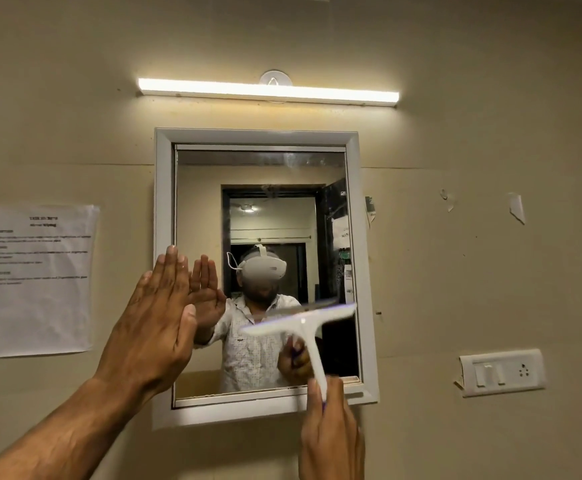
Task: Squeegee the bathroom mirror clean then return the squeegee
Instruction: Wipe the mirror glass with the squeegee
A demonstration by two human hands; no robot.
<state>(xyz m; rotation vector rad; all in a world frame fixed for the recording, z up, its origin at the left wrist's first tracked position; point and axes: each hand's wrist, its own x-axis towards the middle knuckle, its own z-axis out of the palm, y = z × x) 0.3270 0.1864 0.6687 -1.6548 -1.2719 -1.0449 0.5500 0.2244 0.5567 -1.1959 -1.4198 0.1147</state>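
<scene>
Two grips share the work: the left grip (154,317), fingers straight, presses flat at nine o'clock on the mirror (206,202), likely to steady it, while the right grip (331,431) wraps the squeegee (300,323) handle, its blade on the glass toward four o'clock.

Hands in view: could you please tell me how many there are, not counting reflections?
2. The left hand lies flat with straight fingers at the mirror's left edge; the right hand grips the squeegee handle by the mirror's bottom frame. None seems hidden.
</scene>
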